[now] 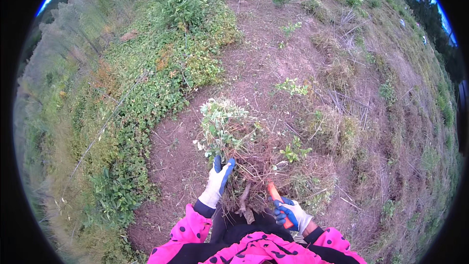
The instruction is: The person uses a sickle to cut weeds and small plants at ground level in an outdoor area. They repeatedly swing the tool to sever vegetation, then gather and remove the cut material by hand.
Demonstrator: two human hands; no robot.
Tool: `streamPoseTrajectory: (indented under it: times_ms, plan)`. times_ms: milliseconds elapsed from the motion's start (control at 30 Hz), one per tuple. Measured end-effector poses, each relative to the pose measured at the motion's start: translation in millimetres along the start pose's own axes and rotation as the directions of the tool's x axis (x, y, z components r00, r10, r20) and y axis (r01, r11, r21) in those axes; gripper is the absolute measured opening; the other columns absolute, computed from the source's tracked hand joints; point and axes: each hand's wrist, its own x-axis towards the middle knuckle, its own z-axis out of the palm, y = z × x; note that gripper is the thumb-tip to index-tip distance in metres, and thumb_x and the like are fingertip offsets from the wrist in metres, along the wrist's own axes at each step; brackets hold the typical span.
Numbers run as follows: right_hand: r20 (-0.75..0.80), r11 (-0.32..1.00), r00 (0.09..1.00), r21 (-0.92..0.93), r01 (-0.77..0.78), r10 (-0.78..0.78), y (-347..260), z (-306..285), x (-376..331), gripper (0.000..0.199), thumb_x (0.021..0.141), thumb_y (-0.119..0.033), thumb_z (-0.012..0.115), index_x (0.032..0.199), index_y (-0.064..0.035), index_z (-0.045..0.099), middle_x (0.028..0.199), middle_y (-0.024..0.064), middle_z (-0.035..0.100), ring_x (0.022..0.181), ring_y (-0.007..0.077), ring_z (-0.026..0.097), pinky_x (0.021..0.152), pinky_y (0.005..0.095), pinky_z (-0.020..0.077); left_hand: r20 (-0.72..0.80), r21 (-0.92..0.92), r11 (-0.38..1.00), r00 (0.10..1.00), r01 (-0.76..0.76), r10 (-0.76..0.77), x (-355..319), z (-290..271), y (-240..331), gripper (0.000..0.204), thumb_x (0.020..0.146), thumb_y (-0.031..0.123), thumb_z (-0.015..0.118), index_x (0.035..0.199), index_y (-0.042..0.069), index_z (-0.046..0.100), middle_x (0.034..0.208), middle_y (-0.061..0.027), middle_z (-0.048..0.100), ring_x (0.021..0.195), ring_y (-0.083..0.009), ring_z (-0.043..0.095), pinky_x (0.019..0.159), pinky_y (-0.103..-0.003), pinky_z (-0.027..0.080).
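Observation:
My left hand (218, 182), in a white and blue work glove, has its thumb and fingers around a bunch of pulled weeds (222, 124). Pale green leaves stand at the top of the bunch, and a tangle of brown stems and roots (254, 159) spreads to its right. A gloved right hand of mine (291, 213) is closed round an orange-handled tool (275, 193), which points up and left toward the tangle. Its blade or head cannot be made out among the stems. Below the tangle, between my hands, is a thick woody piece (244, 196).
Dense green ground vines (161, 83) cover the slope at the left. A small leafy seedling (294, 150) stands just right of the tangle, another plant (291, 86) farther off. Dry cut grass (339, 134) lies at the right. Bare reddish soil (171, 156) runs between.

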Motion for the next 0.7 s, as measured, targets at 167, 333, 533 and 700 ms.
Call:
streamPoseTrajectory:
  times_ms: [167,333,533,700]
  plan:
    - [0.110,0.999,0.994,0.043,-0.018,0.013,-62,43,41,0.017,0.088,-0.012,0.051,0.105,-0.0130,0.050,0.067,0.0012,0.043,0.050,0.0059,0.036,0.047,0.0202,0.0337,0.045,-0.067,0.996,0.997,-0.060,0.063,76,-6,34,0.074,0.084,0.009,0.058,0.138,-0.004,0.009,0.127,-0.0155,0.042,0.108,-0.0170,0.051,0.092,-0.026,0.041]
    - [0.195,0.985,0.981,0.166,-0.056,0.023,-134,84,104,0.008,0.086,-0.012,0.051,0.093,-0.0093,0.048,0.069,0.0022,0.044,0.053,0.0096,0.039,0.047,0.0227,0.0341,0.026,-0.163,0.986,0.999,-0.036,0.040,159,0,93,0.071,0.084,0.007,0.056,0.138,-0.003,0.011,0.133,-0.0152,0.035,0.110,-0.0176,0.048,0.093,-0.028,0.040]
    - [0.268,0.972,0.963,0.233,-0.038,-0.026,-228,159,131,0.023,0.090,-0.016,0.048,0.112,-0.0116,0.046,0.069,0.0011,0.042,0.050,0.0058,0.036,0.046,0.0182,0.0324,0.150,0.025,0.990,0.980,-0.137,0.132,263,25,187,0.065,0.085,0.013,0.057,0.137,-0.002,0.020,0.130,-0.0113,0.040,0.113,-0.0159,0.046,0.096,-0.028,0.035]
    - [0.309,0.935,0.942,0.354,0.011,-0.128,-299,180,143,0.028,0.090,-0.019,0.048,0.117,-0.0124,0.044,0.065,-0.0009,0.039,0.048,0.0057,0.035,0.043,0.0174,0.0305,0.227,0.040,0.964,0.942,-0.263,0.248,333,92,240,0.063,0.085,0.012,0.057,0.137,0.002,0.023,0.135,-0.0099,0.035,0.121,-0.0168,0.039,0.101,-0.029,0.030]
